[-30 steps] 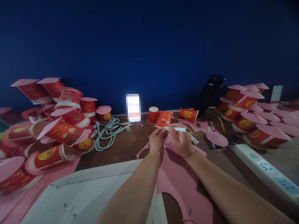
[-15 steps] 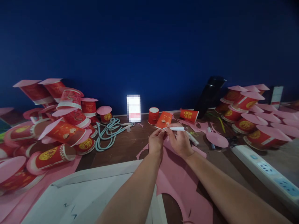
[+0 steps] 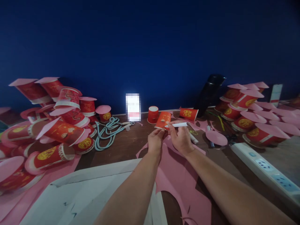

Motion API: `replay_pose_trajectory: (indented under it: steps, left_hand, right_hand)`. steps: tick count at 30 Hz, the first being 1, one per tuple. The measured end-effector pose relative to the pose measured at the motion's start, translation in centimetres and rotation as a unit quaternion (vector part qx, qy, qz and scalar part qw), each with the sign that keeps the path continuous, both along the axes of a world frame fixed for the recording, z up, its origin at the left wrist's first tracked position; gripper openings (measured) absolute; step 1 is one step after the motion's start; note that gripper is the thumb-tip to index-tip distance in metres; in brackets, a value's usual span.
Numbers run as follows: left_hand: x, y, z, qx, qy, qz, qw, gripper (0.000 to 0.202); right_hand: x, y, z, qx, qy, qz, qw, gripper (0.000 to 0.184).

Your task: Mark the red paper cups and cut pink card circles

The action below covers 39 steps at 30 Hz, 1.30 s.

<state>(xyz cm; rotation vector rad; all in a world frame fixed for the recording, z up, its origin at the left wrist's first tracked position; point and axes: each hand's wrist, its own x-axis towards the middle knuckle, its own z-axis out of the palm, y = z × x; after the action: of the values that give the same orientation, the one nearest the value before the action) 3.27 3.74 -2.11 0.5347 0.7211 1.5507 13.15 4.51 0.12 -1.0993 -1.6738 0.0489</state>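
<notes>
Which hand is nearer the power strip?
Right. The right hand, holding the white pen, is to the left of the power strip; the left hand, at the rim of the red cup, is farther left.

Left forearm (image 3: 131, 187) and right forearm (image 3: 222, 179), both bare.
Each is broad low in view, tapering to a plain wrist (image 3: 154, 153); the left hand (image 3: 154, 142) and right hand (image 3: 181, 140) are bare too, nails too small to make out.
</notes>
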Motion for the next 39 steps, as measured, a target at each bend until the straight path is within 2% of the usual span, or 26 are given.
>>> replay_pose_trajectory:
  steps: [15,21,39]
  left_hand:
    - [0.05,-0.06,0.16,0.008,-0.007,-0.017,1.000,0.019]
    - [0.06,-0.03,0.00,0.009,-0.007,-0.014,1.000,0.019]
    - [-0.18,-0.05,0.29,-0.016,0.002,0.005,1.000,0.025]
  right_hand:
    - [0.20,0.16,-0.06,0.001,0.011,-0.012,1.000,0.015]
    - [0.25,0.11,0.06,0.000,0.006,-0.036,0.999,0.016]
    - [0.60,0.24,0.09,0.035,-0.025,-0.046,0.998,0.018]
